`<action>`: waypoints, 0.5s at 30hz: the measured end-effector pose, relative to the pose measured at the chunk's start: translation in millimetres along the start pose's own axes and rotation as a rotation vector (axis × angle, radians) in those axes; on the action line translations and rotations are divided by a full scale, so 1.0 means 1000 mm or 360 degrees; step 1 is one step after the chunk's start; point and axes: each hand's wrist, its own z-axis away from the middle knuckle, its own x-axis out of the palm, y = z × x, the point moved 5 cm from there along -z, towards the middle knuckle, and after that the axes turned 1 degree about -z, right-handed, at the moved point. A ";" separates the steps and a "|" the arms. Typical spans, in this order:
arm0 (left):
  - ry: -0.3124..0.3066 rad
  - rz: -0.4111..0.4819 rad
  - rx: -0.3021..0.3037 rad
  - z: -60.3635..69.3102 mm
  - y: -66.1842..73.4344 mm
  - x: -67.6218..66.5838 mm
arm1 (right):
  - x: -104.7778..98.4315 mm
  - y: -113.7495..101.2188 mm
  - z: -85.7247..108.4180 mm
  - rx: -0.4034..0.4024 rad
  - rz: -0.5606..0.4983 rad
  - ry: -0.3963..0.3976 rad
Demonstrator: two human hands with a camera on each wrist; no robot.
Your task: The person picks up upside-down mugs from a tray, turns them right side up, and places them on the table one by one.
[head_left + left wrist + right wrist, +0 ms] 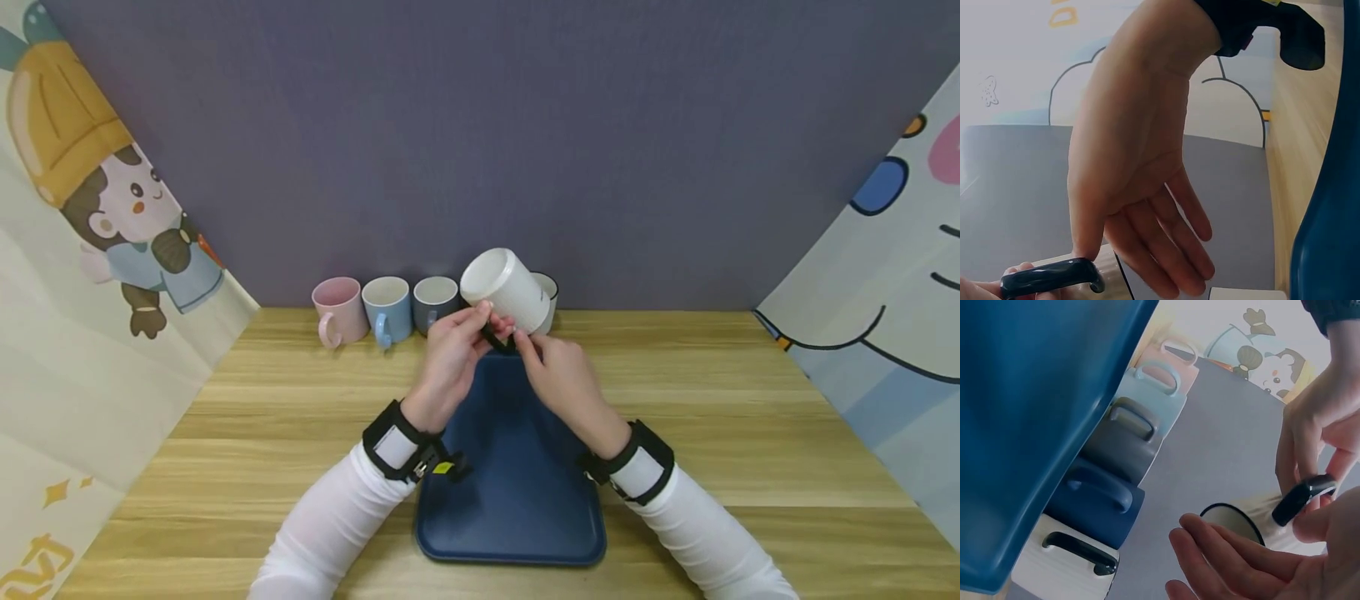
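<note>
A white mug (517, 287) with a black rim and black handle (1300, 499) is held tilted above the tray's far end. Its base points up and left in the head view, while its opening faces down and right. My left hand (452, 354) grips it at the handle, thumb by the base. My right hand (567, 383) touches the rim end of the handle with its thumb. In the left wrist view, the right hand's fingers (1169, 250) extend loosely beside the mug without curling round it.
A dark blue tray (513, 500) lies on the wooden table (712, 392). Along the back wall stand a pink mug (347, 315), a light blue mug (392, 308), a grey mug (1124, 439), a navy mug (1088, 509) and another white mug (1063, 559).
</note>
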 end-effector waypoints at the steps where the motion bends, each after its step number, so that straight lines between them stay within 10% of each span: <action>1: -0.0003 0.0004 0.0004 -0.001 0.000 0.001 | 0.000 -0.001 -0.001 0.0000 -0.0009 0.0003; 15: 0.0035 0.0105 0.0004 -0.014 -0.002 0.008 | 0.001 -0.003 -0.009 0.0105 -0.0235 0.0040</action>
